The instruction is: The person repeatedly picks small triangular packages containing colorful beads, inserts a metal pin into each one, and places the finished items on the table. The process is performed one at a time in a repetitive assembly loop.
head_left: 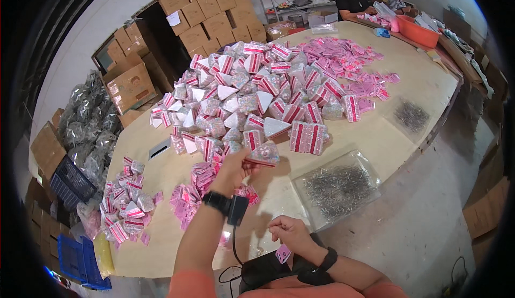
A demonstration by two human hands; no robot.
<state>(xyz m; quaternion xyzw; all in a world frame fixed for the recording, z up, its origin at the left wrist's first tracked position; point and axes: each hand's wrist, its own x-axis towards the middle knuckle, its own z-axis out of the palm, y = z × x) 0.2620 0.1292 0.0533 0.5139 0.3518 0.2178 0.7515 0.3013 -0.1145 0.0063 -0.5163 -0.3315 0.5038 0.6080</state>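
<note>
My left hand (232,170) is closed on the edge of a small clear packet (265,153) with a pink and white striped card along its side. It holds the packet just in front of a large heap of similar packets (247,97). Nearer to me, my right hand (292,236) is curled at the table's front edge, its fingers pressed together; what they hold, if anything, is hidden. Just below it, a pink flat piece (282,253) shows by my lap. Pink printed cards (186,199) lie in a loose pile beside my left forearm.
A clear tray of small metal pins (340,188) lies right of my hands, with another pin pile (410,118) beyond. More packets (127,204) lie at left, pink cards (335,56) at the back. An orange basin (417,33) stands near two people. Cartons (209,11) are stacked behind.
</note>
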